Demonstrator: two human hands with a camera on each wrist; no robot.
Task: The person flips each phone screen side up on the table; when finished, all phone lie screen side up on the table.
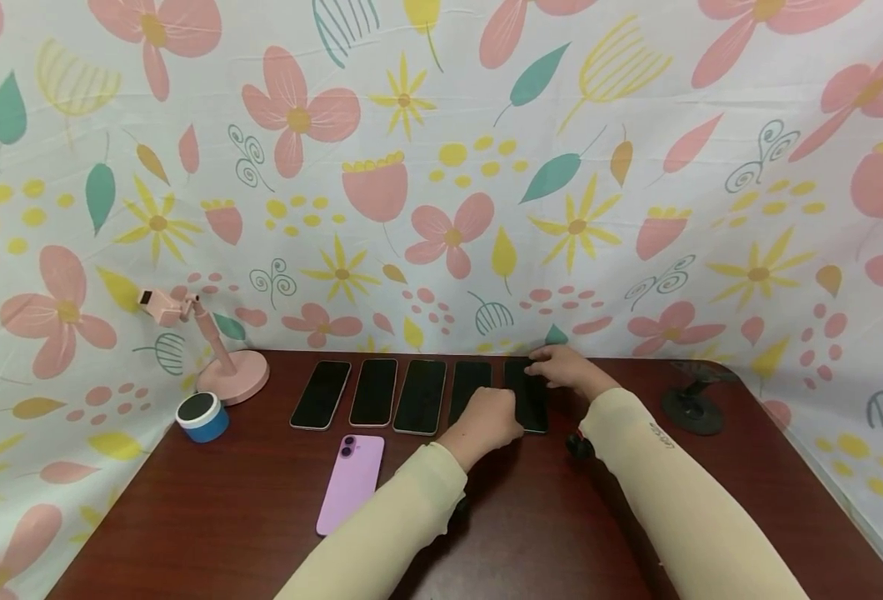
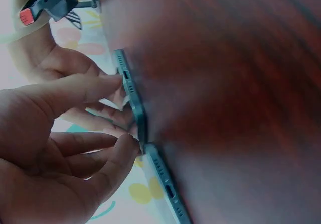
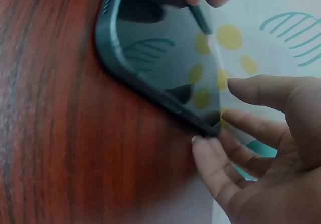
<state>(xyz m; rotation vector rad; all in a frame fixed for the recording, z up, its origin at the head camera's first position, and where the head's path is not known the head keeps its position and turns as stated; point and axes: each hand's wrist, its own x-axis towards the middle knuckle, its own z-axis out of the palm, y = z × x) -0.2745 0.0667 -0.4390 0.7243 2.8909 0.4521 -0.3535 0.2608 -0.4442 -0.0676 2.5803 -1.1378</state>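
Observation:
A row of dark-screened smartphones lies along the back of the table. The rightmost smartphone (image 1: 529,408) has both hands at it. At its near end my left hand (image 1: 486,423) has the thumb over the screen side and curled fingers at its left long edge, holding it there. Beside it the fourth smartphone (image 2: 168,184) lies close, almost end to end in the left wrist view. My right hand (image 1: 567,370) reaches to the far right corner. In the right wrist view its fingertips (image 3: 199,146) touch that corner, while the thumb lies apart above the screen.
A purple phone (image 1: 351,482) lies face down in front of the row. At the left stand a pink phone stand (image 1: 235,375) and a blue round container (image 1: 205,421). A black stand (image 1: 692,408) is at the right. The floral cloth (image 1: 441,167) hangs behind the table.

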